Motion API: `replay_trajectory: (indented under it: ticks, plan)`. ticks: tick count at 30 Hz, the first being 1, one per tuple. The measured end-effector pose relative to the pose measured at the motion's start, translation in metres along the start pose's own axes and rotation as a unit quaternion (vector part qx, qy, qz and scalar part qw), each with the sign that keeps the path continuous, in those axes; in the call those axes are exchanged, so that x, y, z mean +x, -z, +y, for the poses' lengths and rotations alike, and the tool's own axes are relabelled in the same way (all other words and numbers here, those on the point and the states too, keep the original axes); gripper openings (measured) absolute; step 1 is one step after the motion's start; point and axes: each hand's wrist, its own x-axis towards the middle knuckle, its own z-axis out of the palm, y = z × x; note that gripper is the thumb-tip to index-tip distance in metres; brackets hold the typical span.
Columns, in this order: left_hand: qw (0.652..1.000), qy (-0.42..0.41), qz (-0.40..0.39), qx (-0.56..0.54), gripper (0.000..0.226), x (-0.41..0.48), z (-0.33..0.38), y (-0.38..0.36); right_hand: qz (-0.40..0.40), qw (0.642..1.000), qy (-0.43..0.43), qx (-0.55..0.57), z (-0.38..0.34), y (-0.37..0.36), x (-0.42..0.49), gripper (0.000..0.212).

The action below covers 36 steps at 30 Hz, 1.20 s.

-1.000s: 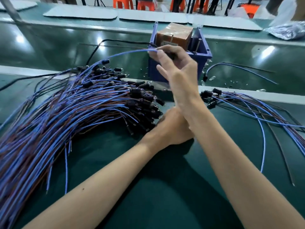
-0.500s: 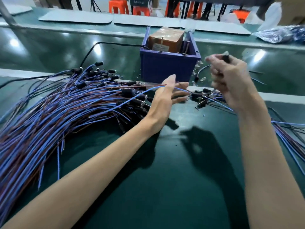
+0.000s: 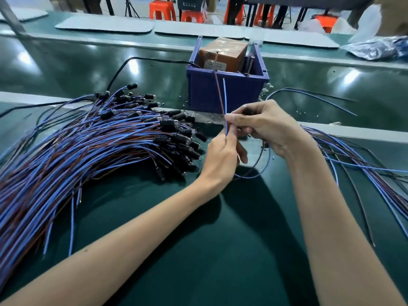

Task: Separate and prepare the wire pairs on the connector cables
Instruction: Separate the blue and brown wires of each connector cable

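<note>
Hands meet mid-table above the dark green mat (image 3: pixel 220 250), with open mat running back to the near edge. The big heap of blue and brown connector cables (image 3: pixel 88 146) crowds the left and a thinner spread of cables (image 3: pixel 364 164) fans right. The left hand (image 3: pixel 223 155) pinches one blue-and-brown wire pair (image 3: pixel 224 96), and the right hand (image 3: pixel 269 129) grips it too. The free ends stand upright, pointing at the blue plastic bin (image 3: pixel 242 93), while the slack loops below.

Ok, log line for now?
left hand: pinches cable | right hand: grips cable | blue wire, brown wire: ends up, apart
</note>
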Motion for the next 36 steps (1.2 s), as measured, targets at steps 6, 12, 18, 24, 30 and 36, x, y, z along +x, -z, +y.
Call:
replay_trajectory:
  ticks: [6,12,18,24,30,36]
  plan:
    - [0.999,0.01,0.002,0.034,0.048,0.006,-0.003,0.003,-0.015,0.996,-0.001,0.086,0.009,-0.001,0.006,0.004]
    - [0.995,0.009,0.091,0.042,0.041,0.014,-0.002,0.009,0.076,0.992,-0.005,0.101,0.025,-0.015,0.014,0.016]
    - [0.99,-0.001,0.142,0.006,0.036,0.011,0.002,0.007,0.289,0.95,0.062,0.102,0.046,-0.038,0.013,0.02]
    - [0.982,-0.018,0.186,-0.041,0.034,0.017,0.006,0.004,0.394,0.916,0.061,0.052,0.047,-0.036,0.02,0.023]
    - [0.977,-0.068,0.202,-0.006,0.023,0.025,0.003,-0.004,0.447,0.888,0.107,0.02,0.049,-0.036,0.02,0.016]
    - [0.978,-0.035,0.207,0.013,0.024,0.039,0.0,-0.005,0.461,0.875,0.141,-0.04,0.049,-0.039,0.02,0.032]
